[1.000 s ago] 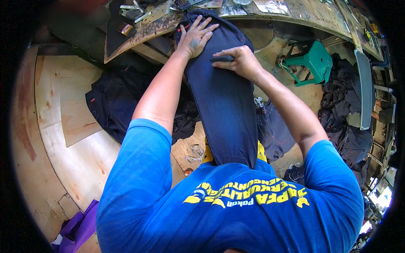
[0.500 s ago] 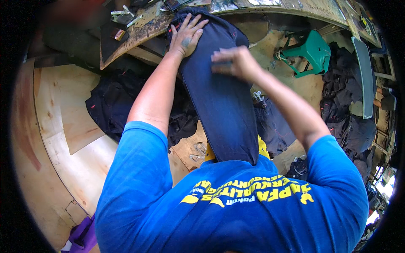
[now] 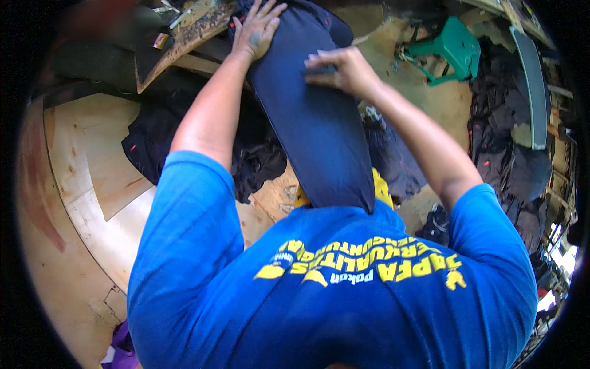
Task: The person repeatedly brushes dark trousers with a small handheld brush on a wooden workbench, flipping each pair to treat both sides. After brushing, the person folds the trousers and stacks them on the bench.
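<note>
Left grip (image 3: pixel 258 32) lies flat, fingers spread, on the far end of the dark garment (image 3: pixel 313 135), which stretches back to the blue shirt (image 3: pixel 332 307). Right grip (image 3: pixel 349 71), slightly blurred, is at the garment's upper right, finger and thumb extended; whether they pinch anything, I cannot tell.

Upper right: 1 green plastic stool (image 3: pixel 460 50) on tan floor (image 3: pixel 445 111). Right of it, dark garments (image 3: pixel 491 104) heaped in a long run, red marks on some. Beside these, 1 long, narrow grey panel (image 3: pixel 532 92). Left: a second dark heap (image 3: pixel 142 147) by pale wooden boards (image 3: pixel 117 154). Lower left: purple cloth (image 3: pixel 126 347), partly visible. Upper left: 1 small box (image 3: pixel 161 40), white stick-like piece (image 3: pixel 180 18) nearby, blurred.
</note>
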Demonstrator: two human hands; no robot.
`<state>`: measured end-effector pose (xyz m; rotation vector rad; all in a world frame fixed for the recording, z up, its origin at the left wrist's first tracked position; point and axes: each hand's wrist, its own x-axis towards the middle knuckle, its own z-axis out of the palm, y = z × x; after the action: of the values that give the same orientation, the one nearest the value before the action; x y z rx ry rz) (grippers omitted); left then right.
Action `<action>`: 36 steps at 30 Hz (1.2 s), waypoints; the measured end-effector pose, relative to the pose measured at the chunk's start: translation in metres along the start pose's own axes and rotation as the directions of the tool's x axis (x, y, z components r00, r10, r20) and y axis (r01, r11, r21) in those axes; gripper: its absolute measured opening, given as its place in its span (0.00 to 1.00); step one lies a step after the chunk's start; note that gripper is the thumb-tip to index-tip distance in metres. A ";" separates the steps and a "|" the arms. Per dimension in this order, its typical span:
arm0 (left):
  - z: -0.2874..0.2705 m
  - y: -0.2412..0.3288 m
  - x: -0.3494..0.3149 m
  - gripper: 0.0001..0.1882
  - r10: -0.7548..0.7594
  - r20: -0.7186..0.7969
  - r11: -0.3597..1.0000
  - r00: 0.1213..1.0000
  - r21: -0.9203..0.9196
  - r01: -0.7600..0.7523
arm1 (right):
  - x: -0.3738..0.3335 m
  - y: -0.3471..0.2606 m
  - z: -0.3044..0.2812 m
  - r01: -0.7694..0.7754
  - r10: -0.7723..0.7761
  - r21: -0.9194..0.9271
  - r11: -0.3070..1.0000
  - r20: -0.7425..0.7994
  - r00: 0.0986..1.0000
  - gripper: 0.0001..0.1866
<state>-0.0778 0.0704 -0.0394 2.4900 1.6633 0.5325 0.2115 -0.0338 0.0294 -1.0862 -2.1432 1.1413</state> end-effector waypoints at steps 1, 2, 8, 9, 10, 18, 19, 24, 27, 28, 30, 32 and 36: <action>-0.003 0.003 0.000 0.28 -0.139 0.174 0.989 0.975 -0.021 0.144 | -0.037 0.004 0.016 0.092 -0.091 0.040 0.995 -0.029 0.995 0.19; -0.006 0.007 -0.001 0.27 -0.119 0.154 0.992 0.981 -0.028 0.124 | -0.085 0.004 0.032 0.130 -0.130 0.029 0.991 -0.011 0.991 0.20; -0.015 0.017 -0.006 0.27 -0.129 0.163 0.990 0.978 -0.039 0.137 | -0.300 -0.033 0.053 -0.449 0.389 0.406 0.796 0.225 0.893 0.18; -0.015 0.015 -0.006 0.27 -0.129 0.153 0.990 0.980 -0.030 0.135 | -0.312 -0.040 0.043 -0.586 0.492 0.477 0.655 0.321 0.810 0.17; -0.013 0.014 -0.007 0.27 -0.132 0.135 0.990 0.982 -0.038 0.138 | -0.318 -0.047 0.036 -0.487 0.491 0.590 0.645 0.169 0.855 0.18; 0.003 0.072 -0.094 0.42 0.101 -0.070 0.959 0.992 0.272 -0.079 | -0.368 -0.072 0.140 -0.341 0.295 -0.065 0.938 -0.368 0.882 0.41; 0.003 0.092 -0.117 0.42 0.094 -0.083 0.977 0.992 0.199 -0.076 | -0.391 -0.071 0.160 -0.373 0.329 -0.009 0.928 -0.451 0.830 0.40; -0.047 0.184 -0.241 0.39 0.147 -0.067 0.976 0.987 -0.150 -0.156 | -0.537 -0.047 0.184 -0.690 0.595 -0.150 0.708 -0.399 0.698 0.32; -0.081 0.234 -0.313 0.38 0.137 0.014 0.984 0.991 -0.119 -0.134 | -0.617 -0.030 0.152 -0.819 0.766 -0.212 0.532 -0.292 0.573 0.31; -0.081 0.253 -0.331 0.38 0.173 0.029 0.980 0.985 -0.108 -0.169 | -0.628 -0.024 0.139 -0.856 0.835 -0.266 0.444 -0.223 0.502 0.30; -0.062 0.279 -0.337 0.39 0.111 0.209 0.986 0.971 -0.142 -0.082 | -0.617 -0.012 0.117 -0.803 0.799 -0.418 0.425 -0.245 0.550 0.28; -0.027 0.282 -0.299 0.38 0.096 0.126 0.991 0.987 -0.108 -0.082 | -0.560 -0.004 0.097 -0.756 0.643 -0.404 0.515 -0.401 0.653 0.27; 0.025 0.255 -0.137 0.38 0.200 -0.031 0.980 0.979 -0.020 -0.200 | -0.377 -0.013 0.076 -0.496 0.276 -0.242 0.834 -0.596 0.755 0.27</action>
<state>0.1068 -0.1529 -0.0244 2.6616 1.4148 0.6062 0.3682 -0.3824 -0.0167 -1.8621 -1.7454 0.4493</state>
